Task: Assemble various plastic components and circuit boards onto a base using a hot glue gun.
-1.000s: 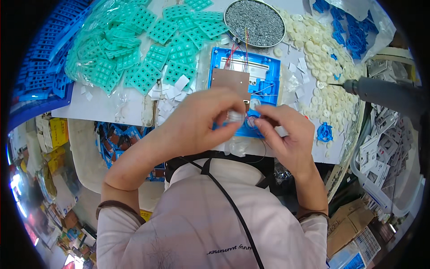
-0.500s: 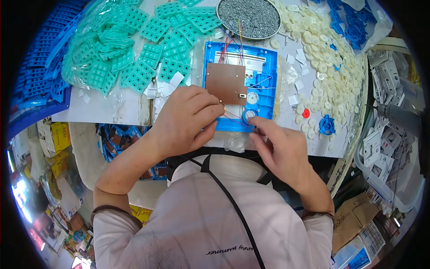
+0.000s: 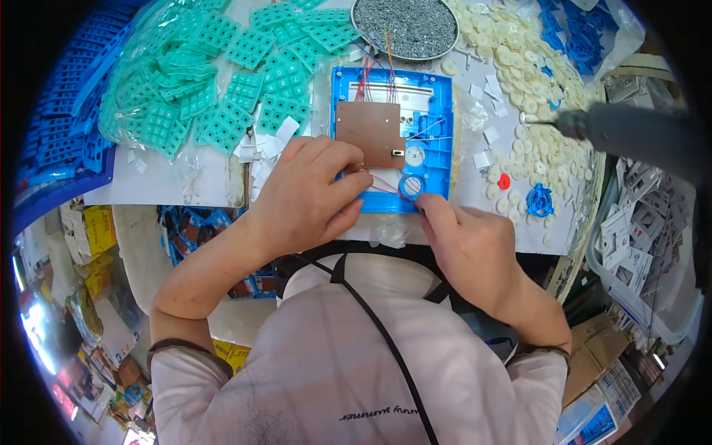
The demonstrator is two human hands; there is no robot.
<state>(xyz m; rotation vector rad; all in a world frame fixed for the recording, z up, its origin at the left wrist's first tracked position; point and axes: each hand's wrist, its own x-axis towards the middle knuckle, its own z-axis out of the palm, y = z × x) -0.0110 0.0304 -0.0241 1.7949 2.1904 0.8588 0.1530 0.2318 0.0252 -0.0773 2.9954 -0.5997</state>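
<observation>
Desk [image 3: 152, 185]: crowded. Green keypad mats [image 3: 215, 89] heaped on the left, small metal fasteners [image 3: 404, 30] in a dish at the back, pale discs [image 3: 523, 148] spread right. None of the mats is visible in the unit being worked on.

Unit = blue housing [image 3: 437, 167], flat at the near middle of the desk, inside up. No cover on it, so I'd call it mid-assembly.

Right hand [image 3: 478, 256]: thumb and index nearly together at the housing's near right corner, by the ring. Can't tell if that grip has a wire, the ring edge or nothing.

Left hand [image 3: 308, 189]: fingers curled in at the board's near left corner, thumb close to them. Tips partly hidden; can't tell what that grip has, if anything.

Brown circuit board [image 3: 368, 133]: over the left and middle of the housing. Fixing not confirmed; any screw heads are too small to read.

Blue ring [image 3: 412, 185]: near right part of the housing, beside the right fingertips. Can't say if seated.

Small stuff: white disc [image 3: 414, 156] in place beyond the ring. Red wires [image 3: 384, 182] run loose between board and ring; routing looks unfinished. More thin leads [image 3: 363, 85] stick out past the far edge, so tidying those looks left too.
</observation>
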